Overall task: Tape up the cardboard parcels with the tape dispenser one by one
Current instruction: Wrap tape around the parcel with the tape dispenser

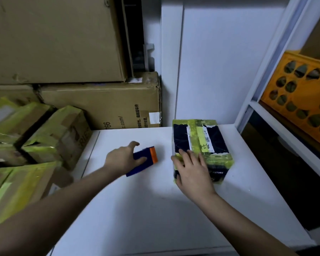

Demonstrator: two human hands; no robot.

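- My right hand (190,169) lies flat with fingers spread on the near left corner of the dark parcel (201,145), at about 1 o'clock from where I stand; it presses down and grips nothing.
- That parcel sits on the white table (137,209), already banded with yellow-green tape, with a white label along its top.
- My left hand (124,158) is at 11 o'clock, resting on the blue tape dispenser (144,160). The fingers lie loosely over its body; I cannot tell whether they have closed on it.
- The dispenser lies on the table just left of the parcel, its orange end pointing away from me.
- To do this step well, I judge I should take a firm hold of the dispenser before lifting, keep the right palm pinning the parcel so it cannot slide, and start the strip at an untaped edge.
- Further off at 9 o'clock, a pile of taped cartons (44,133) leans together.
- Beyond them, large plain cardboard boxes (100,106) stack against the wall; an orange crate (299,93) sits on the shelf at 2 o'clock.
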